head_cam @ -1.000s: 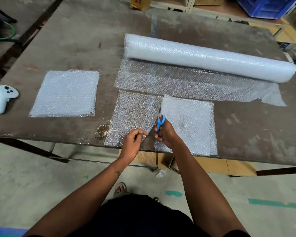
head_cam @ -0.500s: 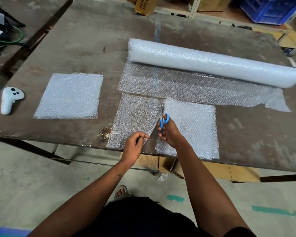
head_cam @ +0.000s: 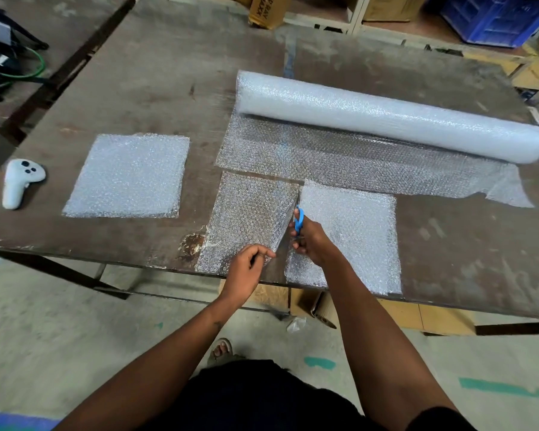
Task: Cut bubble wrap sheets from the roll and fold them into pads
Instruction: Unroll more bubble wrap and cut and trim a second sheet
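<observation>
At the top centre of the frame, a brown cardboard box (head_cam: 266, 9) showed dark print on its side, but I could only make out part of it, something like "RAY", and the rest was too cut off to read. No other writing was legible anywhere.

On the tabletop (head_cam: 137, 82) I counted one bubble wrap roll (head_cam: 386, 115) lying across the upper right, with one unrolled length (head_cam: 339, 160) spread flat just in front of it. Below that lay three separate pieces: one folded pad (head_cam: 128, 177) at centre left, one thin sheet (head_cam: 246, 219) at the middle, and one thicker white pad (head_cam: 361, 231) to its right, reaching the near edge of the tabletop.

My right hand (head_cam: 311, 241) was closed around one pair of blue-handled scissors (head_cam: 298, 220), fingers through the loops; the blades pointed up the frame along the gap between the thin sheet and the thicker white pad. My left hand (head_cam: 246, 269) had its grip pinched narrow on the lower right corner of the thin sheet, lifting that edge slightly off the tabletop.

One white handheld controller (head_cam: 19, 181) rested at the far left edge. One blue plastic crate (head_cam: 495, 17) stood in the upper right corner, behind the tabletop.
</observation>
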Action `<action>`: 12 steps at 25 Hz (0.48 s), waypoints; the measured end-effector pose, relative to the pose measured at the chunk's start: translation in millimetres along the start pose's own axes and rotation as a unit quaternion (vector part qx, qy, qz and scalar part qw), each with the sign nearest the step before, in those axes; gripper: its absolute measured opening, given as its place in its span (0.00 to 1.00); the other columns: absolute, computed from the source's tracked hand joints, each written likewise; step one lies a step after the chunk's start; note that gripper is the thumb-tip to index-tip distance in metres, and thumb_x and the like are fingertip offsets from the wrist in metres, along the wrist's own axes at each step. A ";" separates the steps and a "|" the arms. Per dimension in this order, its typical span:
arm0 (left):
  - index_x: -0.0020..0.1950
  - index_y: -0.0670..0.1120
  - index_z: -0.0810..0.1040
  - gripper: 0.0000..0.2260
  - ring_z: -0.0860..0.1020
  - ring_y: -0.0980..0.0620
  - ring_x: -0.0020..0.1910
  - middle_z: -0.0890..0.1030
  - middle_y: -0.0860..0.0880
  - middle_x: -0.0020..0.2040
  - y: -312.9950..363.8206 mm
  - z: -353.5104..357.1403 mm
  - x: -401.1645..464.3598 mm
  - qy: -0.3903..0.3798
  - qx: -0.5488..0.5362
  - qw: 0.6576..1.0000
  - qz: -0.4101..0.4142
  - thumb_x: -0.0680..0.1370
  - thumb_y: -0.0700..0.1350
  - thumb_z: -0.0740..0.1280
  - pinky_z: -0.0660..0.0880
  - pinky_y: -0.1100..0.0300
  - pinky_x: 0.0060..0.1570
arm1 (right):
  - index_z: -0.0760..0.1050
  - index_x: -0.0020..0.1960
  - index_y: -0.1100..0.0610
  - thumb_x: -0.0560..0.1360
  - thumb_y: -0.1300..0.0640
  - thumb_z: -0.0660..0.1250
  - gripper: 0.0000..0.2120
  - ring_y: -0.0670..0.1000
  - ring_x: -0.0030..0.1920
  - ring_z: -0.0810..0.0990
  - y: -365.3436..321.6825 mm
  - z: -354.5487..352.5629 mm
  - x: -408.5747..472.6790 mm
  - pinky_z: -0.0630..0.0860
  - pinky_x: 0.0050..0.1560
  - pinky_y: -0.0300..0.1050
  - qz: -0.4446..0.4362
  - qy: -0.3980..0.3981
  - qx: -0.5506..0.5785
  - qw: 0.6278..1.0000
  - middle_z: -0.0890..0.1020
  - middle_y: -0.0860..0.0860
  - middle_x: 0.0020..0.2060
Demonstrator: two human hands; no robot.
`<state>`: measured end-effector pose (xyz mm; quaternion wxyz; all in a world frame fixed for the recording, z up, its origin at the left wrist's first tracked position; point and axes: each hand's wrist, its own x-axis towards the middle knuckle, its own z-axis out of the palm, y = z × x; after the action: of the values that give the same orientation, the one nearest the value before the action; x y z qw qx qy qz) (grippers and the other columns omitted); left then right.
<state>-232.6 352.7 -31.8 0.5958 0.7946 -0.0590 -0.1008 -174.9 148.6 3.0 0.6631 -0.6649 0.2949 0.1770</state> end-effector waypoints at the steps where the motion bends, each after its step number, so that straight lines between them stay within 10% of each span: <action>1: 0.53 0.49 0.84 0.12 0.73 0.64 0.34 0.85 0.55 0.53 0.5 -0.5 -0.3 -0.002 0.001 1.000 0.000 0.86 0.37 0.62 0.66 0.68 0.36 | 0.74 0.46 0.55 0.84 0.35 0.60 0.24 0.49 0.25 0.71 -1.2 1.0 0.7 0.58 0.23 0.38 0.004 -0.005 -0.002 1.000 0.75 0.49 0.31; 12: 0.52 0.51 0.84 0.14 0.81 0.56 0.55 0.84 0.57 0.54 0.9 -2.4 -0.2 -0.016 0.006 1.000 0.001 0.85 0.36 0.62 0.76 0.56 0.56 | 0.73 0.45 0.55 0.85 0.36 0.61 0.23 0.47 0.25 0.70 -15.7 0.6 14.9 0.57 0.22 0.38 -0.023 -0.007 0.014 1.000 0.74 0.49 0.31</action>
<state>-232.3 354.7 -30.2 0.5898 0.7966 -0.0702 -0.1126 -153.6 146.1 5.8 0.6780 -0.6609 0.2777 0.1624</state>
